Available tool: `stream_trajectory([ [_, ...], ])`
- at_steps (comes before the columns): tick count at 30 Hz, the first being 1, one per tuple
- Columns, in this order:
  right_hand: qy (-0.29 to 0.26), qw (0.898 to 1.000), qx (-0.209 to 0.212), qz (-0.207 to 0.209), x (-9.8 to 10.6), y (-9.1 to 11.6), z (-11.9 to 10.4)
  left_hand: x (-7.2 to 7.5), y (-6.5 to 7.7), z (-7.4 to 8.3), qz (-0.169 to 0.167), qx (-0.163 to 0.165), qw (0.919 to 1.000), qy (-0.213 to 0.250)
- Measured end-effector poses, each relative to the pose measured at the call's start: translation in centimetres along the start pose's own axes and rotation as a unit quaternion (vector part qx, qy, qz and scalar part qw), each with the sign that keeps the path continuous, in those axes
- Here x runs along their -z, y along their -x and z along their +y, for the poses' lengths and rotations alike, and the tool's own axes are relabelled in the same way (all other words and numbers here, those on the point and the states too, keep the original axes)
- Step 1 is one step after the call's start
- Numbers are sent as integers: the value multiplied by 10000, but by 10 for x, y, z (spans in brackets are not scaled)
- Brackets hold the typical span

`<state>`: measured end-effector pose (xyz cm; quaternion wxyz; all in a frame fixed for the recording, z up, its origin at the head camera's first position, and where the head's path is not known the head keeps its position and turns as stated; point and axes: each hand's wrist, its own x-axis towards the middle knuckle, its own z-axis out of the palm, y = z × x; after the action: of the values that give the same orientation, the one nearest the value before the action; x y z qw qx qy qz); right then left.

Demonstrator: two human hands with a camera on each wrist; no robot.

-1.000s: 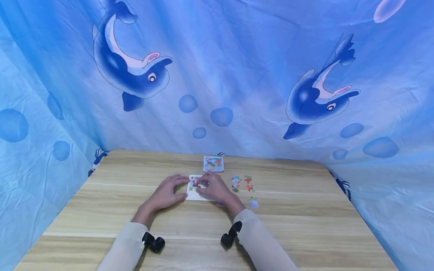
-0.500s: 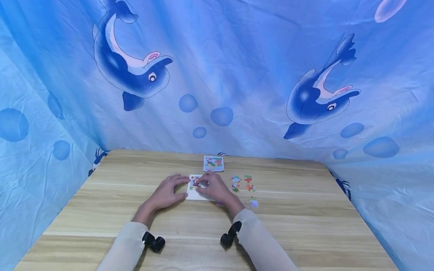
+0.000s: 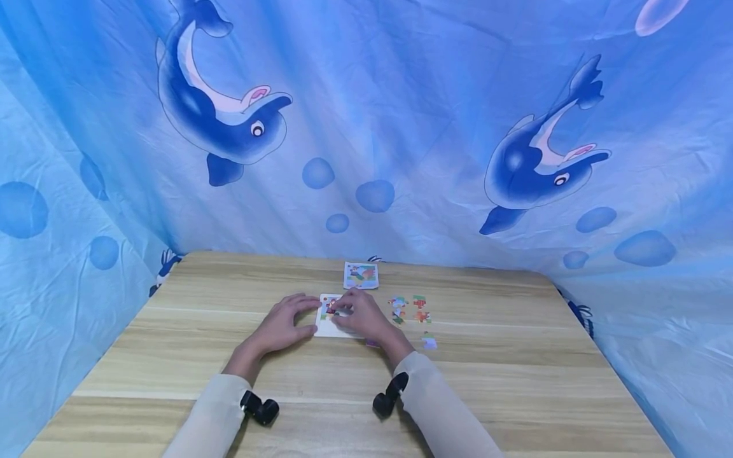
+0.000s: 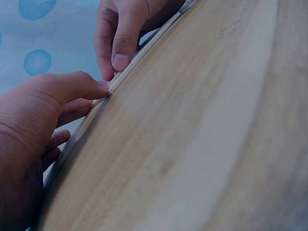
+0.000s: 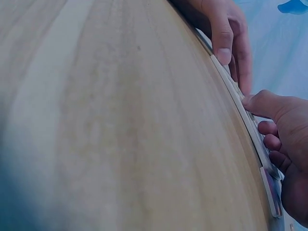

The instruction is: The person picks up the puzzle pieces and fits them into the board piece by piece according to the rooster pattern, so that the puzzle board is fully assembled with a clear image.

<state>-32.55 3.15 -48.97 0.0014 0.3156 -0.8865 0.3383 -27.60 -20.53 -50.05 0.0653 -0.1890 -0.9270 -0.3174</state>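
A white-edged jigsaw puzzle board [image 3: 330,330] lies on the table, with colourful pieces at its upper left and bare white along its lower part. My left hand [image 3: 282,324] holds its left edge, thumb near the lower corner and fingers near the upper one. Over the board, my right hand [image 3: 363,315] pinches a small puzzle piece [image 3: 333,307] with thumb and fingertips, down against the board. The hand covers much of the board's right side. In the right wrist view, the right thumb [image 5: 262,102] touches the board's near edge and the other fingers are curled.
Several loose puzzle pieces [image 3: 422,317] lie right of the board; one purple piece [image 3: 372,343] is partly under the right wrist. A picture card [image 3: 361,275] lies behind the board. The wooden table [image 3: 321,394] ends at a blue dolphin curtain [image 3: 401,127].
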Motion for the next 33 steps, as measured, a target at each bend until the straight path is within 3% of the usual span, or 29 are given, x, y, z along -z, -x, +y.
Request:
stream_trajectory([
  [18,-117,9998,-147,-64,10,8,1,0,0,0,-78,34,10000,-37],
  [24,-364,9988,-306,93,27,25,9,0,-1,1,-42,37,10000,-67],
  [33,-172,9986,-404,295,52,62,14,0,0,0,-71,69,9999,-43],
])
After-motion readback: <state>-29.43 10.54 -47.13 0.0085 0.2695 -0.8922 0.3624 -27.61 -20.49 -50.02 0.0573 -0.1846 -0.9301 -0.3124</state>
